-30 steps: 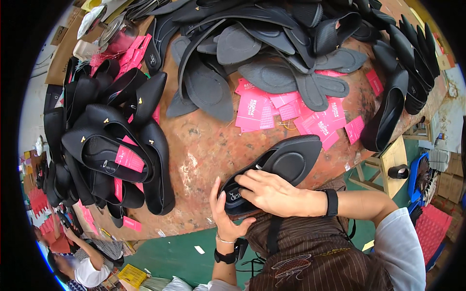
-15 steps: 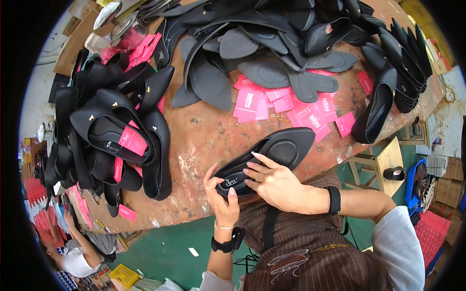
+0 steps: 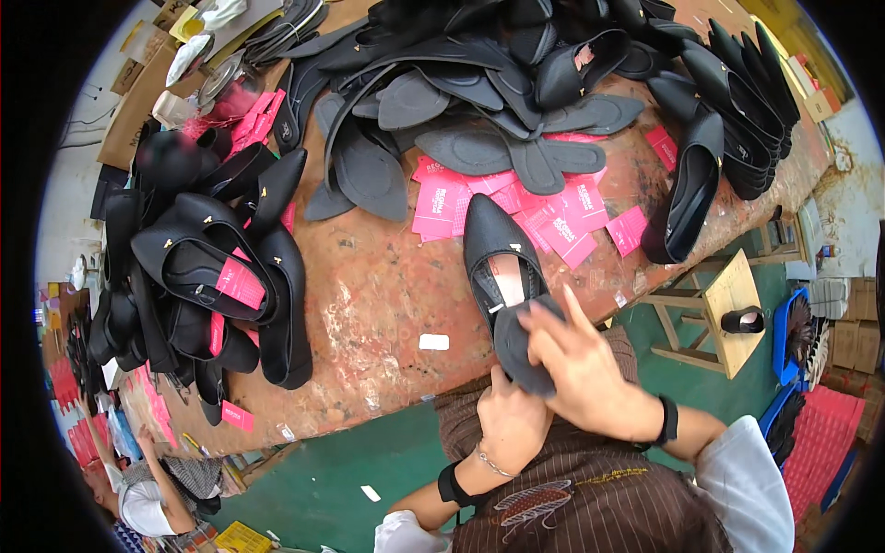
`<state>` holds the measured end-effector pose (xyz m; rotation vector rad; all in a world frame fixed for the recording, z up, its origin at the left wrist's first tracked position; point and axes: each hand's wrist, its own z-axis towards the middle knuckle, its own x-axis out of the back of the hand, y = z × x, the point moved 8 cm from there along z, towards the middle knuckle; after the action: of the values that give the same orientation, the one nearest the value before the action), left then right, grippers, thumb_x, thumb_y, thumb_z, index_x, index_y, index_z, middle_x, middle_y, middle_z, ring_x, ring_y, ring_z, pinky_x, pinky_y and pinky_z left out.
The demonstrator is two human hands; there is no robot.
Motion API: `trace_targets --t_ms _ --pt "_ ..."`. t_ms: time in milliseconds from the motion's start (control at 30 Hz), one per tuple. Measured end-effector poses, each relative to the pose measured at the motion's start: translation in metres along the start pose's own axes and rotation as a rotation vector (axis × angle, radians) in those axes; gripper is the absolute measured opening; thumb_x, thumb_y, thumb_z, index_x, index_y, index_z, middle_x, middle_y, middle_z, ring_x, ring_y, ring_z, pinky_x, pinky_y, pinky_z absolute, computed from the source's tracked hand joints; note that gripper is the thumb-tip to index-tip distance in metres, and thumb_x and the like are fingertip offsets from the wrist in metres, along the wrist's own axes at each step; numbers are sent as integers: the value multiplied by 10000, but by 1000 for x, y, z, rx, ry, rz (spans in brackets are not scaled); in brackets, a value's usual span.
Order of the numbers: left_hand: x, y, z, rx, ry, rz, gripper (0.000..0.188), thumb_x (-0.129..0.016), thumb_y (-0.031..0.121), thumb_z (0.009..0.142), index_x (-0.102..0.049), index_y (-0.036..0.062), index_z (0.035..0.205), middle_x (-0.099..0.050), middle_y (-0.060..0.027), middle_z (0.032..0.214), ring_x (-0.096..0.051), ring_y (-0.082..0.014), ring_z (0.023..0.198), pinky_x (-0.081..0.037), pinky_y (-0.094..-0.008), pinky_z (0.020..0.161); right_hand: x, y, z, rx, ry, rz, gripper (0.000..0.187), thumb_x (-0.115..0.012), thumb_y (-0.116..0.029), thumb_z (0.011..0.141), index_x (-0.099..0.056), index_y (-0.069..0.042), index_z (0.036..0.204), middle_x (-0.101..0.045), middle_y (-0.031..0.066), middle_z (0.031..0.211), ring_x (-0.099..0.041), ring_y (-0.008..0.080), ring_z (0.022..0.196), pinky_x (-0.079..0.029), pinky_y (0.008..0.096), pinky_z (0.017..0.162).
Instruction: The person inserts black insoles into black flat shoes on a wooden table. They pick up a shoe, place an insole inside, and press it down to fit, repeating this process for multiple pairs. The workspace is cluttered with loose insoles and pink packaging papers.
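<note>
In the head view, my right forearm [image 3: 696,435] comes in from the lower right, its hand [image 3: 581,369] bent over the bench's near edge, while my left forearm [image 3: 429,505] rises from below and its hand [image 3: 514,419] meets the other at the shoe's heel end. My right fingers are blurred, both thumbs are hard to make out, and the shoe's heel is hidden behind a dark grey insole [image 3: 518,346] and my hands. My left fingers curl in against the insole's lower end; I cannot tell what they pinch. My right forefinger stands up apart from the others, which bend over the insole, touching it; whether they pinch it I cannot tell. The black pointed-toe flat [image 3: 493,226] sits at the bench's [image 3: 369,276] near edge, toe toward the far edge, just short of some pink tags [image 3: 562,230].
</note>
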<state>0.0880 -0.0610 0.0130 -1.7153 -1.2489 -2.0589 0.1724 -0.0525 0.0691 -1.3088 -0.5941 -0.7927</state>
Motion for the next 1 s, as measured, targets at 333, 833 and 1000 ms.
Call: trace_targets --t_ms 333,833,1000 --pt "3 5 9 -21 -175 95 341 -778 269 716 -762 80 1000 -661 -132 1189 -616 -301 874 -567 -358 594 -33 33 42 48 16 -220 381 -545 -21 782 -601 53 1151 -647 179 994 -641 323 1029 -263 524 1162" --pt "8 -1 14 1 -123 -22 287 -778 262 713 -752 39 893 -701 -113 935 -616 -334 871 -543 -402 600 -59 54 54 -165 -315 -342 505 -530 -67 806 -484 188 1240 -579 330 1144 -570 398 1154 -253 537 1156" --pt "1 -3 13 -32 -271 -4 237 -736 257 780 -756 59 908 -682 -104 1026 -607 -307 867 -539 -395 627 -56 33 39 -16 51 -695 452 -475 -111 876 -489 129 1259 -597 249 1067 -565 349 1109 -226 528 1167"
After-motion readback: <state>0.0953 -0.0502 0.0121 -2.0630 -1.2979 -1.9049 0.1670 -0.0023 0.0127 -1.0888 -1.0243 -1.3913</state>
